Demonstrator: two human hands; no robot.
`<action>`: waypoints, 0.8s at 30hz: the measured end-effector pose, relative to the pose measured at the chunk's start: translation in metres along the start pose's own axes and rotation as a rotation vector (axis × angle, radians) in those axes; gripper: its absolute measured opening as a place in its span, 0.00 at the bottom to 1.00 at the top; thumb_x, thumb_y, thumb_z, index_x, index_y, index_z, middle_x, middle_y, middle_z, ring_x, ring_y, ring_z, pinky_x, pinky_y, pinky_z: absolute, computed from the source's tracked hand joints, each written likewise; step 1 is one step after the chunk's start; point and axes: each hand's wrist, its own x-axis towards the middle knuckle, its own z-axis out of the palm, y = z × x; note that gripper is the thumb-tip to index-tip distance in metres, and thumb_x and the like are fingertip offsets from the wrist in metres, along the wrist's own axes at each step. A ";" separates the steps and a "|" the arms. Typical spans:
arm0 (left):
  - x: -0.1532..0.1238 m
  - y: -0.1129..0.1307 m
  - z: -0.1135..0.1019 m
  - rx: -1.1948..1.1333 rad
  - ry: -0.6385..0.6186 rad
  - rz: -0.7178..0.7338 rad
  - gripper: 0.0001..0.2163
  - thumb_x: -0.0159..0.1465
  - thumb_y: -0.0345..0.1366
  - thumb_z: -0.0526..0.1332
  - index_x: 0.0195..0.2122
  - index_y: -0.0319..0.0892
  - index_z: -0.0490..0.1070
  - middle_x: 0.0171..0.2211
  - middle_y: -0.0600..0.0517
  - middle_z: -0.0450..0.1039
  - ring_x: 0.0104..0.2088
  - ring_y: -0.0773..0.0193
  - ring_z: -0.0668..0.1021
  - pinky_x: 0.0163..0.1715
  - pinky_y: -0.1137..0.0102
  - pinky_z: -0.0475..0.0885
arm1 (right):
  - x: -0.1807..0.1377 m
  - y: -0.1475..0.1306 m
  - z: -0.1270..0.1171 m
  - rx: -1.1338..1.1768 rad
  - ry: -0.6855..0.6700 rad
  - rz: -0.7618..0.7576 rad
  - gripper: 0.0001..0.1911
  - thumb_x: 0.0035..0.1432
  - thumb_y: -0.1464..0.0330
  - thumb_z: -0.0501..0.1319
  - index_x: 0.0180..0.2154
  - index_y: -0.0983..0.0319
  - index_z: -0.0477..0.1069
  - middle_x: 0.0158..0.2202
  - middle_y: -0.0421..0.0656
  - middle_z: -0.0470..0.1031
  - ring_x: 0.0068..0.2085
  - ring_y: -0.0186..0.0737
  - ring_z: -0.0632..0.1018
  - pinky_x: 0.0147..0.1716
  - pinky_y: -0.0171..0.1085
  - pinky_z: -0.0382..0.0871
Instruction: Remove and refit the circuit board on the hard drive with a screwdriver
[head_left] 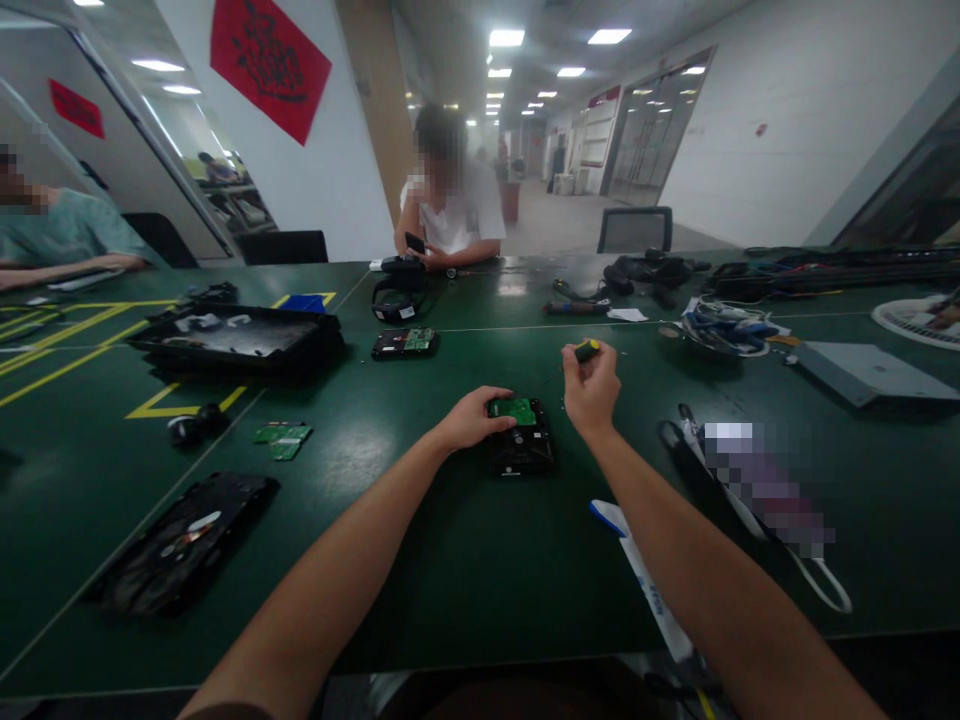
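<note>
A black hard drive (529,452) with a green circuit board (519,411) on its upper face lies flat on the green table. My left hand (478,418) grips the drive's left side, thumb on top and fingers over the far edge. To the right of the drive and raised, my right hand (592,388) is closed around a screwdriver with a yellow and dark green handle (587,350). Its shaft and tip cannot be made out. A second hard drive (405,343) rests farther back. On the left lie loose green circuit boards (283,438) and an opened drive (191,540).
Black trays (240,340) stand at the back left. On the right are a grey metal box (874,375), bundled cables (727,328) and a lanyard with a badge (757,490). A person (457,215) sits opposite with a phone; another person (71,235) sits at the far left.
</note>
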 end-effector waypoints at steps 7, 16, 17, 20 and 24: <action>-0.001 -0.001 0.002 -0.016 0.027 0.095 0.24 0.61 0.42 0.71 0.58 0.46 0.75 0.54 0.47 0.75 0.46 0.56 0.77 0.45 0.63 0.74 | -0.012 -0.003 -0.005 0.022 -0.159 0.014 0.31 0.74 0.58 0.51 0.70 0.57 0.41 0.55 0.52 0.76 0.49 0.44 0.81 0.43 0.38 0.79; 0.000 -0.004 0.003 0.001 0.033 0.094 0.18 0.61 0.43 0.71 0.50 0.45 0.78 0.48 0.50 0.76 0.36 0.63 0.73 0.35 0.68 0.68 | -0.013 0.016 0.015 0.238 -0.067 -0.270 0.40 0.72 0.65 0.54 0.75 0.50 0.34 0.53 0.50 0.74 0.48 0.46 0.82 0.48 0.49 0.84; 0.001 -0.005 0.003 -0.004 0.031 0.087 0.18 0.61 0.43 0.71 0.50 0.45 0.78 0.48 0.50 0.76 0.35 0.64 0.73 0.34 0.69 0.68 | -0.013 0.019 0.017 0.257 -0.074 -0.303 0.39 0.71 0.65 0.55 0.75 0.49 0.36 0.53 0.50 0.74 0.48 0.47 0.83 0.47 0.50 0.84; 0.002 -0.008 0.003 -0.021 0.032 0.088 0.17 0.61 0.43 0.72 0.50 0.46 0.79 0.49 0.50 0.76 0.34 0.64 0.72 0.33 0.69 0.67 | -0.014 0.023 0.018 0.254 -0.079 -0.355 0.38 0.70 0.64 0.57 0.74 0.48 0.42 0.55 0.50 0.74 0.48 0.48 0.83 0.45 0.49 0.86; 0.003 -0.009 0.003 -0.009 0.036 0.132 0.16 0.61 0.42 0.72 0.49 0.46 0.80 0.50 0.49 0.76 0.39 0.61 0.75 0.37 0.68 0.69 | -0.015 0.023 0.017 0.232 -0.073 -0.378 0.37 0.68 0.62 0.61 0.73 0.49 0.48 0.60 0.50 0.72 0.45 0.48 0.84 0.45 0.50 0.86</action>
